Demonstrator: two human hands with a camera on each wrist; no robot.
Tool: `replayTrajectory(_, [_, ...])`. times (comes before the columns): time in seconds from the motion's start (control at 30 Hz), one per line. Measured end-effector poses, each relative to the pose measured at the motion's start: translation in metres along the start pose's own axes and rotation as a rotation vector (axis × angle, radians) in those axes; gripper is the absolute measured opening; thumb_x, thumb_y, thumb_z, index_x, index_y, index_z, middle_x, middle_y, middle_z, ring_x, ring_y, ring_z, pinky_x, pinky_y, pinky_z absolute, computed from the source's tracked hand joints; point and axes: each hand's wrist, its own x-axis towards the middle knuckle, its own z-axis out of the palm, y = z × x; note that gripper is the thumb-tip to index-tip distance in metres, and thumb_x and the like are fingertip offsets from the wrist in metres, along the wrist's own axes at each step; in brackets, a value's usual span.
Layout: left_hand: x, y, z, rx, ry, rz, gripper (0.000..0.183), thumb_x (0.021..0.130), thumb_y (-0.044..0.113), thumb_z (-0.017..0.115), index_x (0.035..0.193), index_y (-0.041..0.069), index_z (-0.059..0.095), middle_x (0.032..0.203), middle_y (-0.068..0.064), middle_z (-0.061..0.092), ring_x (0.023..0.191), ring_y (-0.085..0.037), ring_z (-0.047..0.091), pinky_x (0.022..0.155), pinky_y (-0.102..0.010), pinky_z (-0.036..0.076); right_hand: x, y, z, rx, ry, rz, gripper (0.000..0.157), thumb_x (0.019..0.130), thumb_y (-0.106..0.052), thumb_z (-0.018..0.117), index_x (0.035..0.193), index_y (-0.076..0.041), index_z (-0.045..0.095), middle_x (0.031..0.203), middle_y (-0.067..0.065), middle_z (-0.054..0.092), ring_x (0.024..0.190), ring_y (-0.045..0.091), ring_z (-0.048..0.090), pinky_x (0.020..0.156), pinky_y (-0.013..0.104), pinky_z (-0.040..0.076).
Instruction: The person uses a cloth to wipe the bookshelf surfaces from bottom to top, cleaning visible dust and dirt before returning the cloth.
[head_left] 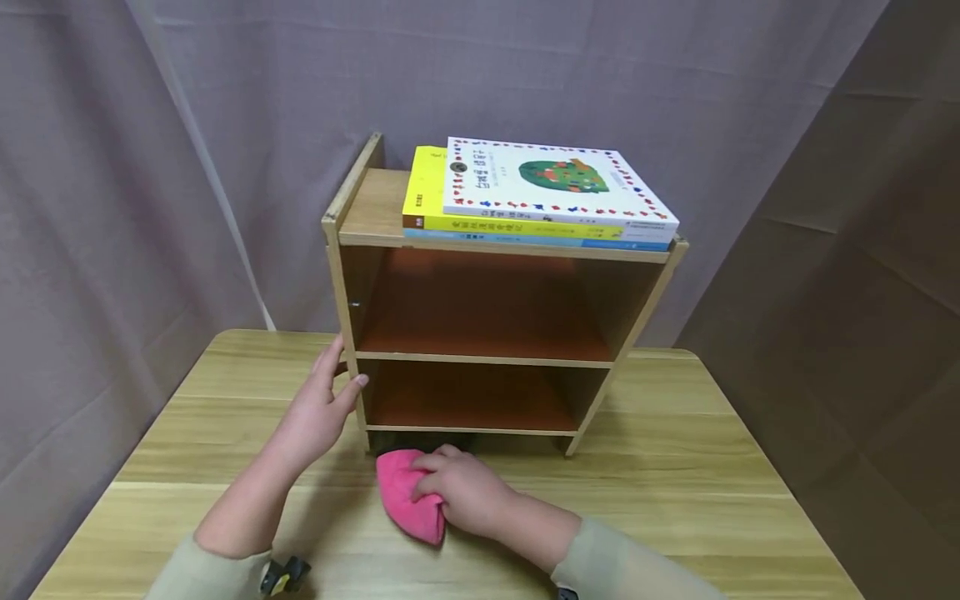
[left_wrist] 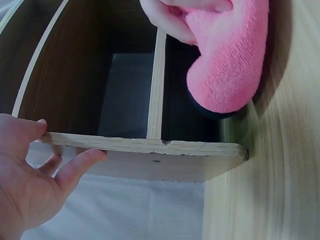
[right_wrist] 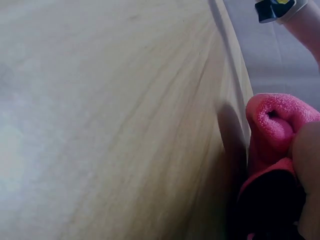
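Note:
A small wooden shelf unit (head_left: 483, 360) stands on the table. My left hand (head_left: 318, 412) grips the edge of its left side panel (left_wrist: 145, 146), with a digit over the front edge and others against the outer face in the left wrist view. In my right hand (head_left: 468, 492) is a folded, fluffy pink cloth (head_left: 408, 496), gripped at the front of the low gap under the bottom shelf. The right wrist view shows the cloth (right_wrist: 272, 125) rolled at one end, with a black part below. Much of the right hand is out of that view.
Several picture books (head_left: 555, 187) lie stacked on top of the unit, the uppermost white with a green drawing. The light wooden table (head_left: 712, 500) extends on both sides. Grey curtains (head_left: 225, 125) hang behind and beside it. A dark device (head_left: 285, 575) is on the left wrist.

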Motion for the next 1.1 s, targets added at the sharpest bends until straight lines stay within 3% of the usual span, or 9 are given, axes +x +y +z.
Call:
replayTrajectory(0.33, [-0.001, 0.0, 0.0, -0.046, -0.008, 0.004, 0.071, 0.104, 0.02, 0.052, 0.161, 0.018, 0.008, 0.16, -0.014, 0.019, 0.139, -0.039, 0.035, 0.094, -0.045, 0.053, -0.013, -0.006, -0.015, -0.005, 0.106, -0.083, 0.043, 0.069, 0.005, 0.067, 0.095, -0.028, 0.078, 0.126, -0.003, 0.065, 0.11, 0.02, 0.058, 0.099, 0.033, 0.048])
replayTrajectory(0.5, [-0.001, 0.001, 0.0, -0.044, -0.006, 0.003, 0.071, 0.104, 0.02, 0.052, 0.161, 0.019, 0.009, 0.16, -0.013, 0.019, 0.14, -0.039, 0.034, 0.095, -0.046, 0.052, -0.02, -0.012, -0.032, 0.0, 0.121, -0.078, 0.048, 0.068, 0.009, 0.064, 0.094, -0.028, 0.078, 0.127, -0.004, 0.065, 0.114, 0.02, 0.057, 0.098, 0.037, 0.049])
replayTrajectory(0.73, [-0.001, 0.002, -0.001, -0.044, -0.01, 0.005, 0.07, 0.104, 0.022, 0.052, 0.161, 0.017, 0.01, 0.159, -0.015, 0.02, 0.14, -0.039, 0.034, 0.095, -0.046, 0.052, -0.031, -0.019, -0.055, -0.054, 0.178, -0.102, 0.053, 0.061, 0.009, 0.055, 0.09, -0.029, 0.078, 0.123, -0.008, 0.066, 0.114, 0.022, 0.056, 0.083, 0.036, 0.049])
replayTrajectory(1.1, [-0.002, 0.002, 0.0, -0.053, -0.008, 0.003, 0.071, 0.104, 0.022, 0.051, 0.161, 0.018, 0.009, 0.16, -0.014, 0.02, 0.14, -0.039, 0.034, 0.095, -0.045, 0.052, -0.043, -0.021, -0.076, -0.096, 0.312, -0.154, 0.05, 0.055, 0.002, 0.034, 0.072, -0.029, 0.069, 0.114, -0.011, 0.068, 0.109, 0.022, 0.057, 0.083, 0.042, 0.047])
